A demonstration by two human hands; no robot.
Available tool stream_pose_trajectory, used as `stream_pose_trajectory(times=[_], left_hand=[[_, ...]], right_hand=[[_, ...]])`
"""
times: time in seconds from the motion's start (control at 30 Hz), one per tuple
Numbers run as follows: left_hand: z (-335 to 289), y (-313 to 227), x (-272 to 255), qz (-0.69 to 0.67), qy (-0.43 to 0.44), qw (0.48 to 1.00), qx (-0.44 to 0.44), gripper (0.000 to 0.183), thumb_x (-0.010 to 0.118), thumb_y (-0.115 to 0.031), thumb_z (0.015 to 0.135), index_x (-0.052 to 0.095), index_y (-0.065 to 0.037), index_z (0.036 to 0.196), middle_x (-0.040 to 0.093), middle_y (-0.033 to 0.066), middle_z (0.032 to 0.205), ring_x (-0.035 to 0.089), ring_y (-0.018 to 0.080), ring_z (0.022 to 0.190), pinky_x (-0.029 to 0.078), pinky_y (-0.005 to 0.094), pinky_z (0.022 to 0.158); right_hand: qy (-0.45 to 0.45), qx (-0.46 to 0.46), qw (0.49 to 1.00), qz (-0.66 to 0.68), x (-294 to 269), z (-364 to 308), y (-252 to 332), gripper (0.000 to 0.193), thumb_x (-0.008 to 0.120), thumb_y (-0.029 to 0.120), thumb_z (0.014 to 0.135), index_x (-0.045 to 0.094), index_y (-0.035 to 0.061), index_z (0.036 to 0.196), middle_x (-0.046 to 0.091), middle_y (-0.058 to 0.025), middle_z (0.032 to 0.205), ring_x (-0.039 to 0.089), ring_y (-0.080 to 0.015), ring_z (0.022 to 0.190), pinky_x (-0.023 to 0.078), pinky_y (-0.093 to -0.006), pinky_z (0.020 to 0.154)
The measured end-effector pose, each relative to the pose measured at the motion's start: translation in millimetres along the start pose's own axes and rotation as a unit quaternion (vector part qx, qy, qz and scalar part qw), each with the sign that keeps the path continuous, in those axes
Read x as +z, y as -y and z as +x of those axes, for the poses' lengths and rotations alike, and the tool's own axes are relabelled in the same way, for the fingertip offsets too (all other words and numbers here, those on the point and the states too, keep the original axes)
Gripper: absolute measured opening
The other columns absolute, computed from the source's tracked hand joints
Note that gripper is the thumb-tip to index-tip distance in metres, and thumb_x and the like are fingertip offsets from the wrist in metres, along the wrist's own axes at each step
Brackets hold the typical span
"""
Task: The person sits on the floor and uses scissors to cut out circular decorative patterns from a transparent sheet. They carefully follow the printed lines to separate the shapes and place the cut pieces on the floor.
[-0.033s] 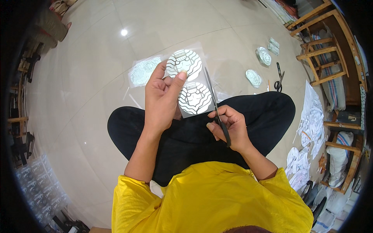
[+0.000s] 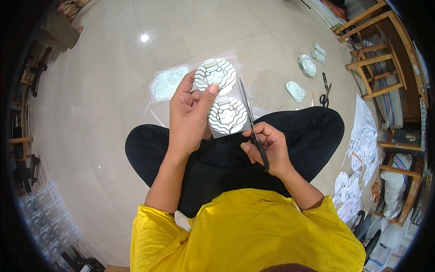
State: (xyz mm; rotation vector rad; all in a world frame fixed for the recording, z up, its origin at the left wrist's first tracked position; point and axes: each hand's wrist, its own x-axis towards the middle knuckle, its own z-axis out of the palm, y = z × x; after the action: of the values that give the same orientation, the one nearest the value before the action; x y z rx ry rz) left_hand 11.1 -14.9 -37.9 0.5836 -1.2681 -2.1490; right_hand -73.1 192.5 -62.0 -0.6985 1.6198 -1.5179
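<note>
My left hand (image 2: 188,109) pinches a grey sheet (image 2: 219,133) printed with two white oval designs in dark wavy lines, thumb on top between the upper oval (image 2: 213,72) and the lower oval (image 2: 227,116). Black-handled scissors (image 2: 259,147) are in my right hand (image 2: 272,149), whose fingers are around the handles. Their long blades point away from me, along the sheet's right edge; whether they are cutting into it I cannot tell. Beyond my left hand, a clear sheet with more silvery ovals (image 2: 168,84) lies on the floor.
My crossed legs (image 2: 149,149) are under my hands. To the right lie several piles of cut ovals (image 2: 296,91), a second pair of scissors (image 2: 325,97) and white scraps (image 2: 362,136). Wooden furniture (image 2: 374,60) lines the right side. Another person's leg (image 2: 63,34) shows at the far left.
The sheet and the scissors have shifted only very slightly. Both hands keep their holds.
</note>
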Motion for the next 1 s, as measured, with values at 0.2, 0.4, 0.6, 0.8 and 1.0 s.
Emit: stream_pose_trajectory(times=[0.2, 0.4, 0.6, 0.8, 1.0], left_hand=[[-2, 6, 4, -0.002, 0.012, 1.0, -0.013, 0.038, 0.066, -0.012, 0.105, 0.053, 0.003, 0.138, 0.077, 0.0087, 0.09, 0.066, 0.0037, 0.062, 0.04, 0.0186, 0.043], [-2, 4, 5, -0.018, 0.017, 1.0, -0.011, 0.037, 0.065, -0.011, 0.105, 0.053, 0.003, 0.137, 0.077, 0.0112, 0.095, 0.07, 0.0065, 0.071, 0.049, 0.0193, 0.052], [-6, -1, 9, -0.042, 0.038, 0.998, -0.036, 0.037, 0.064, -0.007, 0.105, 0.052, 0.004, 0.139, 0.076, 0.0151, 0.108, 0.073, 0.0117, 0.092, 0.059, 0.0247, 0.077], [-7, -1, 7, -0.036, 0.054, 0.997, -0.04, 0.037, 0.064, -0.007, 0.105, 0.052, 0.004, 0.139, 0.076, 0.0148, 0.11, 0.073, 0.0122, 0.095, 0.06, 0.0257, 0.08], [-8, -3, 9, -0.027, 0.069, 0.996, -0.057, 0.037, 0.064, -0.007, 0.105, 0.053, 0.003, 0.14, 0.076, 0.0145, 0.11, 0.073, 0.0121, 0.095, 0.059, 0.0254, 0.081]], right_hand=[[-0.028, -0.014, 0.999, 0.024, 2, 7, -3, 0.026, 0.08, 0.0, 0.092, 0.063, 0.0024, 0.112, 0.071, -0.0029, 0.075, 0.059, -0.004, 0.056, 0.041, -0.0196, 0.051], [-0.031, 0.009, 0.999, 0.038, 4, 6, 4, 0.026, 0.079, -0.002, 0.092, 0.062, 0.0017, 0.111, 0.072, -0.003, 0.077, 0.059, -0.0036, 0.059, 0.041, -0.0192, 0.053], [-0.025, -0.01, 0.998, 0.05, 0, 11, 3, 0.023, 0.075, -0.005, 0.092, 0.061, 0.0012, 0.111, 0.071, -0.0032, 0.077, 0.059, -0.0044, 0.059, 0.04, -0.0197, 0.052], [-0.022, -0.01, 0.999, 0.047, 0, 12, 5, 0.026, 0.073, -0.006, 0.092, 0.06, 0.0006, 0.114, 0.07, -0.0033, 0.077, 0.058, -0.0043, 0.059, 0.041, -0.0203, 0.052], [-0.049, -0.004, 0.995, 0.088, 0, 16, 1, 0.023, 0.067, -0.01, 0.094, 0.06, -0.0015, 0.114, 0.069, -0.004, 0.076, 0.058, -0.0052, 0.058, 0.043, -0.0209, 0.053]])
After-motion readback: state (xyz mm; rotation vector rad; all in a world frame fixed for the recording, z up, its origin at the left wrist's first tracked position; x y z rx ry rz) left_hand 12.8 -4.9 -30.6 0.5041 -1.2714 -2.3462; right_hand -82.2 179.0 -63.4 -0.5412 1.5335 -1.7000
